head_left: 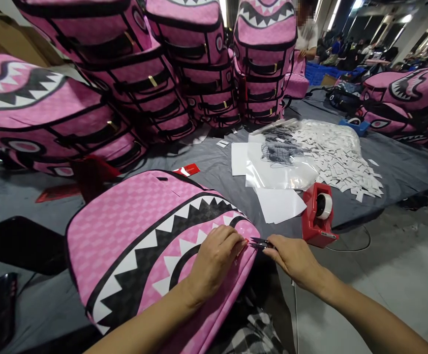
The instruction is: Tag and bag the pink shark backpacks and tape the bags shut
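Observation:
A pink backpack (110,226) with a black-and-white shark-mouth print lies tilted in front of me on the cloth-covered table. My left hand (217,255) rests on its front near the right edge, fingers pinched around a small red piece (246,241). Closed around the handles of black thread snips (261,243), my right hand (291,258) keeps their blades pointed left, close to the red piece and my left fingertips. Whether the blades touch anything is too small to tell.
Stacks of matching pink backpacks (177,49) stand along the back. To the right are a red tape dispenser (319,216), white paper sheets (278,204), a plastic bag (280,167) and a heap of small white tags (347,167). A co-worker (306,39) stands behind the stacks.

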A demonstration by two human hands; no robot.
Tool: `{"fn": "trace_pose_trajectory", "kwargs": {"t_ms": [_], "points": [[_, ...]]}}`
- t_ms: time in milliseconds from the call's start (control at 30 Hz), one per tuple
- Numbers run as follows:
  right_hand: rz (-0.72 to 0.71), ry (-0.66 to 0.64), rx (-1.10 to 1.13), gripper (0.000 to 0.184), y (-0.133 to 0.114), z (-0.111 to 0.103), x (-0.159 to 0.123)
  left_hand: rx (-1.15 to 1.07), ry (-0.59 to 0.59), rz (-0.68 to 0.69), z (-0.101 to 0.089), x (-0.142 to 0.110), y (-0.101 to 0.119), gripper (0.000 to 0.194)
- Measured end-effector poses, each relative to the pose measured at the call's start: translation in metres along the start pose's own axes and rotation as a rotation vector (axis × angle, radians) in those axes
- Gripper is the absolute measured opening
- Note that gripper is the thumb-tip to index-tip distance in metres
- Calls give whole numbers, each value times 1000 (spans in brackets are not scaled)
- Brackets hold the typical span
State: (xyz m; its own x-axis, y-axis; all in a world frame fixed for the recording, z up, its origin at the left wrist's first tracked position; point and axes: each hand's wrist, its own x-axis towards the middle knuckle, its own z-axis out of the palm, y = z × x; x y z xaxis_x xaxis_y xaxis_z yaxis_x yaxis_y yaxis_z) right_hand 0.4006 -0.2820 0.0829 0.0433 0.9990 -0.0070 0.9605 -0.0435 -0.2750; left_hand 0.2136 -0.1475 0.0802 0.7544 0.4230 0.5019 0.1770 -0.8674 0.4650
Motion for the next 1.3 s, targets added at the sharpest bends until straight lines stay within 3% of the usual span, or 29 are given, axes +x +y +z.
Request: {"fn": "trace_pose_trajectory", "kwargs": {"t_ms": [300, 767, 1100, 1233, 1300], "points": [[42, -79, -50, 46, -8, -3, 6, 118, -20, 114, 15, 14, -4, 23], [-15, 89, -51, 56, -1, 12, 4, 55, 0, 50, 22, 14, -6, 24], [-122, 401, -232, 58, -4, 19, 6, 27, 26, 13, 26, 11, -9, 26], [-125, 390, -139, 58, -3, 25, 8, -21, 33, -46, 30, 20, -4, 28], [-99, 327, 1, 59, -2, 25, 7, -124, 33, -119, 18, 23, 1, 29]]}}
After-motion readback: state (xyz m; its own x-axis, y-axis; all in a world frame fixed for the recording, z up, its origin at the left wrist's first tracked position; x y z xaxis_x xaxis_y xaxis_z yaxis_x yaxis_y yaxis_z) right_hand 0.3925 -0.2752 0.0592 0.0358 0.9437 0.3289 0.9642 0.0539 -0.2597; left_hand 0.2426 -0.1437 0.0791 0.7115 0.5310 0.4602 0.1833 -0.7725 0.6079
